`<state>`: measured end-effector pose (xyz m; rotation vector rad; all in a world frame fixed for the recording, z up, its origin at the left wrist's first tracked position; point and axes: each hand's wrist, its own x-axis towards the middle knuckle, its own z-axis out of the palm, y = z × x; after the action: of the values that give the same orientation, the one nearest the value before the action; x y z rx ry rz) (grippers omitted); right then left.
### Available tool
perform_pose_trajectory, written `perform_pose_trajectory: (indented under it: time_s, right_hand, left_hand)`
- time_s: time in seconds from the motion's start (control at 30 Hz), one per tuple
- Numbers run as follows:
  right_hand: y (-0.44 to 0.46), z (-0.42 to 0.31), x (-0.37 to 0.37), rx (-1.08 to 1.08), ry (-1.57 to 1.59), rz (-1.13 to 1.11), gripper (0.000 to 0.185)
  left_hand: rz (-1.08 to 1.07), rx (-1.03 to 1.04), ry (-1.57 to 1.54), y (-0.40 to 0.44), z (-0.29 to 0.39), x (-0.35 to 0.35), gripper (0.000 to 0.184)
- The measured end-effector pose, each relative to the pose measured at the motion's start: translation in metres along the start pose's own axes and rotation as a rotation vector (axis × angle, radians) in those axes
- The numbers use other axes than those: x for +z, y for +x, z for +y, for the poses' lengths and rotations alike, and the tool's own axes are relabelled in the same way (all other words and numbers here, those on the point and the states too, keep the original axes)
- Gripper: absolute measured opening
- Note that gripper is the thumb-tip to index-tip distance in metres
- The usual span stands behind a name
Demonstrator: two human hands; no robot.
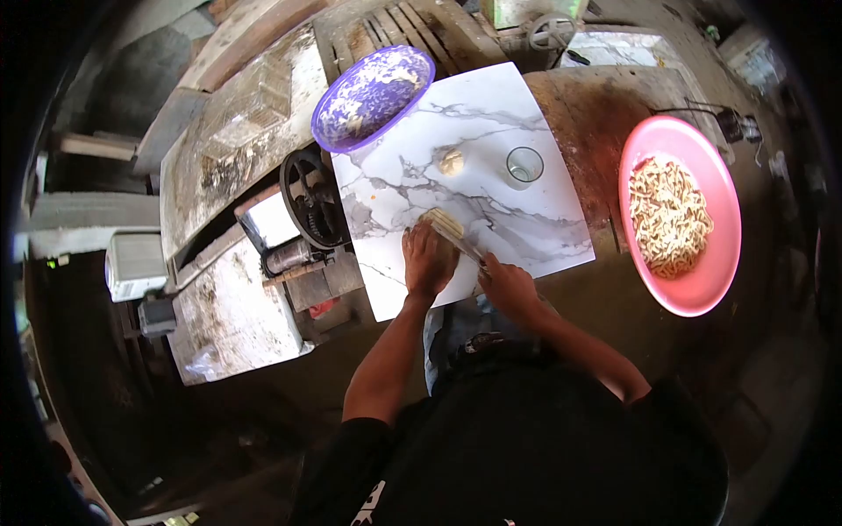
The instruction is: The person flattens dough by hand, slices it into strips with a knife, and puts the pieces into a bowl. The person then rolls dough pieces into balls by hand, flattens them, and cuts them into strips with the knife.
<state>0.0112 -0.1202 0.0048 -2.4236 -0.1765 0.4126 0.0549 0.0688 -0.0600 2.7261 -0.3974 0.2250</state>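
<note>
A flattened strip of pale dough (446, 219) lies on the white marble-patterned board (553, 230). My left hand (429, 259) is at its near side, fingers bent and pressing it against the board. My right hand (510, 286) is closed around the handle of a knife (465, 246), whose blade runs along the near edge of the dough strip, close to my left fingertips. Farther up the board sits a small dough lump (452, 161). Right of that stands a clear drinking glass (524, 167).
A purple basin (427, 67) smeared with dough rests at the board's far left corner. On the right, a pink basin (724, 230) holds many short dough strips. Left of the board is a machine with a black handwheel (291, 200). Another wheel (551, 33) stands at the back.
</note>
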Motion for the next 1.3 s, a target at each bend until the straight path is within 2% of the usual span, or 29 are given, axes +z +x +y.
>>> perform_pose_trajectory:
  time_s: [0.2,0.27,0.37,0.6,0.9,1.03,1.1,1.23,1.3]
  right_hand:
    - [0.022,-0.008,0.004,-0.003,-0.008,-0.063,0.028]
    - [0.027,-0.011,0.005,-0.011,-0.004,-0.053,0.028]
    - [0.032,-0.017,0.005,-0.01,-0.013,-0.052,0.028]
    - [0.04,-0.032,-0.003,0.053,-0.045,-0.11,0.025]
    - [0.051,-0.04,-0.014,0.034,-0.069,-0.084,0.023]
    - [0.031,-0.03,-0.02,0.064,-0.047,-0.115,0.023]
    - [0.014,-0.024,-0.027,0.165,-0.031,-0.183,0.024]
    - [-0.024,-0.01,-0.036,0.201,-0.053,-0.164,0.026]
    - [-0.036,-0.007,-0.045,0.262,-0.095,-0.24,0.029]
  left_hand:
    - [0.016,-0.039,-0.035,-0.001,-0.002,0.005,0.055]
    - [0.119,-0.068,-0.138,0.001,0.007,-0.005,0.055]
    - [0.085,-0.086,-0.146,0.0,0.005,-0.004,0.056]
    - [0.152,-0.026,-0.138,0.001,0.001,0.0,0.054]
    - [0.157,-0.015,-0.11,-0.001,0.004,-0.004,0.054]
    - [0.156,-0.048,-0.134,-0.002,0.002,-0.002,0.052]
    - [0.157,-0.069,-0.147,-0.005,0.002,-0.001,0.051]
    - [0.233,-0.012,-0.147,-0.005,0.001,0.001,0.045]
    - [0.277,0.027,-0.102,-0.005,-0.002,0.004,0.042]
